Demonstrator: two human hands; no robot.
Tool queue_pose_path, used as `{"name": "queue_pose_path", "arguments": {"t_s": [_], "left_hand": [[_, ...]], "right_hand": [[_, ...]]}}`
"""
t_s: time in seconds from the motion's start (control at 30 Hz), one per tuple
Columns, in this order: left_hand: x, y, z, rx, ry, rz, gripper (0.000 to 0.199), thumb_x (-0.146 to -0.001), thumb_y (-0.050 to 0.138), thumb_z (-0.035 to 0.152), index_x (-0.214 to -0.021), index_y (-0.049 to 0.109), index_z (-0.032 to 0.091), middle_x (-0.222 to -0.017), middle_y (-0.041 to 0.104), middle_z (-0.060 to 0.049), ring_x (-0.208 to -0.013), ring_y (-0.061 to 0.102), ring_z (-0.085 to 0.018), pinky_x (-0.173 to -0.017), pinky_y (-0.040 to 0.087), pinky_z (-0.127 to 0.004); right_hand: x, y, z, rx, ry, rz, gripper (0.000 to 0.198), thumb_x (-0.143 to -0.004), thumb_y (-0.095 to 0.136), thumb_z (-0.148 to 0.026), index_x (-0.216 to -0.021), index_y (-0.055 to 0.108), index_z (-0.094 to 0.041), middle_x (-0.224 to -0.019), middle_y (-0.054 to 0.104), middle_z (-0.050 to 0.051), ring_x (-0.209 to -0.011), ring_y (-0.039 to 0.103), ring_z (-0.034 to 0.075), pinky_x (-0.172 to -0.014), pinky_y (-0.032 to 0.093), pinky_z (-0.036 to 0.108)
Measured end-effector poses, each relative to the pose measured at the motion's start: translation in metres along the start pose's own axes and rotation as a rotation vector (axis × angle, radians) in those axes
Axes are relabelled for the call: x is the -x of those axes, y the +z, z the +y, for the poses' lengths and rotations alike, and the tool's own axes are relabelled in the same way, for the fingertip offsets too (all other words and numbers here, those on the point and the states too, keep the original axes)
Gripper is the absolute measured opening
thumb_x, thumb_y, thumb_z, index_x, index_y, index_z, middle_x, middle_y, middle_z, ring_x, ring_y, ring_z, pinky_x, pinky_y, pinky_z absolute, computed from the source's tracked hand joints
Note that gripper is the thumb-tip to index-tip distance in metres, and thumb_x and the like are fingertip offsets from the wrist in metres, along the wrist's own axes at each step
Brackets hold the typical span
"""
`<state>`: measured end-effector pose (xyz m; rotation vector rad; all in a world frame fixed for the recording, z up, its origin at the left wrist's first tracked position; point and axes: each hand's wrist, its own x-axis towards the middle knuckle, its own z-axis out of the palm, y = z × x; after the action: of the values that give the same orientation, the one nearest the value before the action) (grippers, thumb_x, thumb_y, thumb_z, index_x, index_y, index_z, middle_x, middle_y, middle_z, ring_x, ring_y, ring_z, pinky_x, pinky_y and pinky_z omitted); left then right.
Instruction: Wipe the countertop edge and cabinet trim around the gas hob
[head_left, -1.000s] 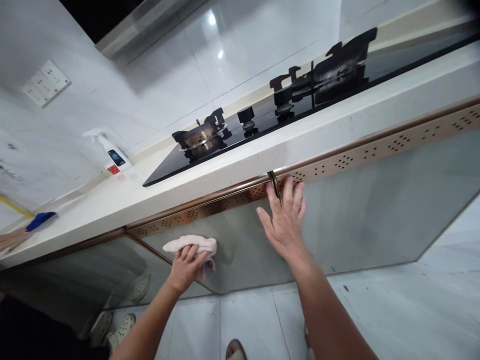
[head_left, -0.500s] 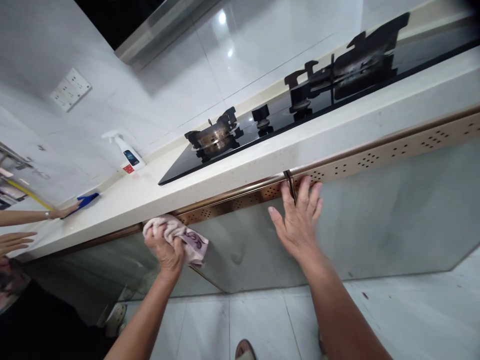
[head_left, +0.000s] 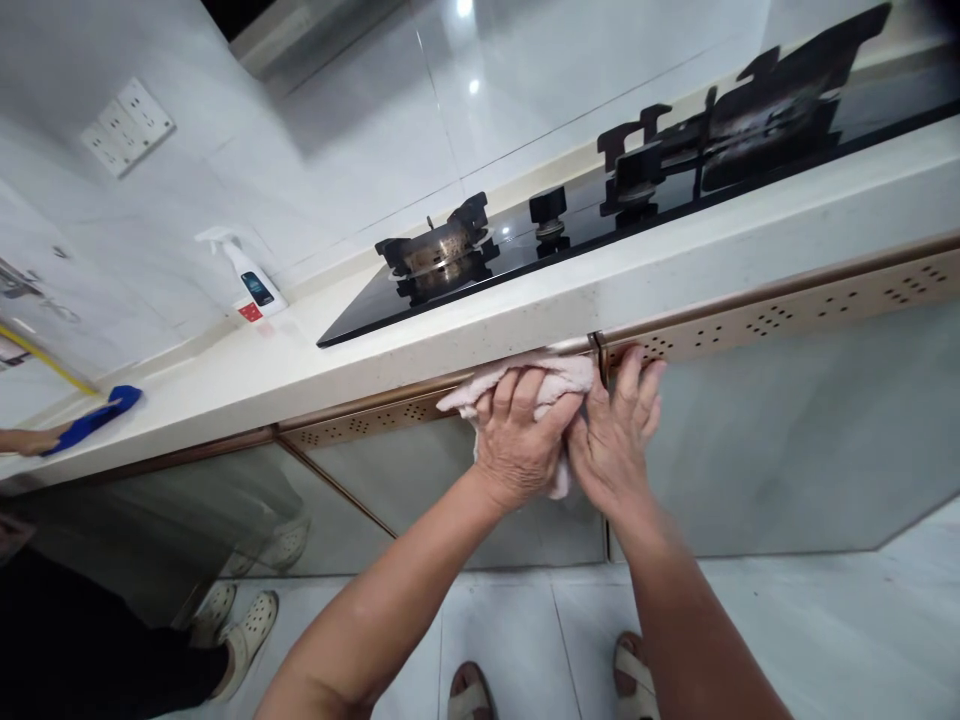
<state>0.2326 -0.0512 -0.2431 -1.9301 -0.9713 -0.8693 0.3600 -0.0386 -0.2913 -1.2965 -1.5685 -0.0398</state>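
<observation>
A pale pink towel (head_left: pixel 559 375) is bunched under my left hand (head_left: pixel 521 435), which presses it against the perforated bronze trim at the top of the cabinet door (head_left: pixel 442 470). Close beside it, my right hand (head_left: pixel 619 435) rests with fingers stretched upward on the neighbouring cabinet door (head_left: pixel 780 440), its fingertips on the dotted trim strip (head_left: pixel 757 325). My two hands touch or nearly touch at the gap between the doors. Part of the towel is hidden behind my left hand.
Above the doors runs a white countertop (head_left: pixel 300 390) with a black gas stove (head_left: pixel 517 250). A white spray bottle (head_left: pixel 251 275) stands by the wall. At the far left a co-worker's hand (head_left: pixel 37 440) holds a blue cloth (head_left: pixel 97 415); their clogs (head_left: pixel 244 640) are on the floor.
My left hand has slid the towel rightward along the trim until beside my right hand. My right hand stays by the door gap. The co-worker's blue cloth appears farther left.
</observation>
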Motion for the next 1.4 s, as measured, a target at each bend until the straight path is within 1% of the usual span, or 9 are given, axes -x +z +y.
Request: {"name": "queue_pose_path", "arguments": {"t_s": [0.13,0.27,0.57,0.7,0.87,1.03,1.2,1.3,1.4], "left_hand": [[-0.001,-0.009,-0.011,0.010,0.078,-0.043,0.036,-0.094,0.059,0.031,-0.129,0.065,0.033,-0.144,0.054,-0.008,-0.139,0.042,-0.025,-0.110,0.032,-0.041],[0.019,-0.038,-0.051,-0.026,0.106,-0.141,0.039,-0.089,0.063,0.033,-0.127,0.064,0.030,-0.145,0.052,-0.011,-0.135,0.045,-0.029,-0.109,0.030,-0.044],[0.121,-0.099,-0.168,-0.242,-0.161,-0.120,0.040,-0.082,0.066,0.038,-0.118,0.063,0.022,-0.138,0.047,-0.018,-0.131,0.042,-0.036,-0.109,0.032,-0.054],[0.129,-0.119,-0.190,-0.271,-0.240,-0.085,0.038,-0.080,0.066,0.028,-0.116,0.061,0.021,-0.130,0.050,-0.017,-0.125,0.046,-0.035,-0.106,0.038,-0.055],[0.094,-0.128,-0.165,-0.144,-0.254,-0.020,0.039,-0.079,0.064,0.018,-0.117,0.062,0.022,-0.116,0.056,-0.013,-0.112,0.055,-0.031,-0.096,0.048,-0.051],[0.059,-0.112,-0.115,0.088,-0.275,-0.025,0.045,-0.076,0.064,0.013,-0.120,0.062,0.021,-0.116,0.059,-0.009,-0.110,0.059,-0.026,-0.094,0.053,-0.044],[0.033,-0.091,-0.079,0.241,-0.381,0.025,0.049,-0.073,0.060,0.009,-0.121,0.061,0.023,-0.110,0.059,-0.004,-0.104,0.059,-0.020,-0.094,0.053,-0.038],[0.023,-0.086,-0.066,0.298,-0.410,0.033,0.051,-0.072,0.060,0.010,-0.121,0.060,0.023,-0.108,0.059,-0.003,-0.101,0.060,-0.019,-0.093,0.052,-0.035],[0.016,-0.086,-0.057,0.329,-0.472,0.035,0.052,-0.072,0.060,0.010,-0.122,0.060,0.024,-0.107,0.060,-0.003,-0.101,0.061,-0.018,-0.093,0.051,-0.034]], "right_hand": [[0.000,-0.003,0.002,0.012,-0.015,-0.018,0.072,-0.105,0.034,-0.041,-0.166,-0.004,-0.036,-0.172,-0.017,0.005,-0.157,-0.009,0.042,-0.115,0.021,0.077],[0.000,-0.005,-0.001,0.024,-0.009,-0.027,0.074,-0.104,0.037,-0.042,-0.166,-0.004,-0.035,-0.172,-0.018,0.006,-0.157,-0.009,0.043,-0.114,0.022,0.077],[0.001,-0.004,-0.004,-0.020,-0.006,-0.018,0.075,-0.104,0.039,-0.041,-0.166,-0.004,-0.037,-0.173,-0.014,0.009,-0.157,-0.008,0.044,-0.113,0.021,0.079],[0.001,-0.004,-0.006,-0.013,-0.009,-0.009,0.076,-0.104,0.041,-0.041,-0.166,-0.004,-0.036,-0.173,-0.013,0.010,-0.157,-0.008,0.044,-0.114,0.021,0.078],[0.000,-0.005,-0.008,0.003,-0.021,0.004,0.078,-0.103,0.043,-0.043,-0.166,-0.001,-0.033,-0.173,-0.011,0.012,-0.157,-0.007,0.045,-0.113,0.023,0.077],[0.001,-0.008,-0.018,-0.044,0.016,0.041,0.071,-0.102,0.043,-0.044,-0.166,0.014,-0.031,-0.173,0.000,0.015,-0.157,0.000,0.045,-0.110,0.029,0.076],[0.000,-0.018,-0.031,-0.267,0.127,0.099,0.053,-0.098,0.047,-0.051,-0.144,0.053,-0.024,-0.155,0.037,0.020,-0.142,0.038,0.039,-0.107,0.039,0.065],[-0.001,-0.034,-0.042,-0.568,0.195,-0.124,0.044,-0.099,0.043,-0.056,-0.113,0.065,-0.021,-0.107,0.065,0.011,-0.095,0.063,0.023,-0.084,0.053,0.041],[-0.002,-0.054,-0.055,-0.788,0.177,-0.640,0.042,-0.098,0.046,-0.059,-0.091,0.064,-0.022,-0.074,0.063,0.000,-0.064,0.058,0.014,-0.062,0.046,0.028]]}}
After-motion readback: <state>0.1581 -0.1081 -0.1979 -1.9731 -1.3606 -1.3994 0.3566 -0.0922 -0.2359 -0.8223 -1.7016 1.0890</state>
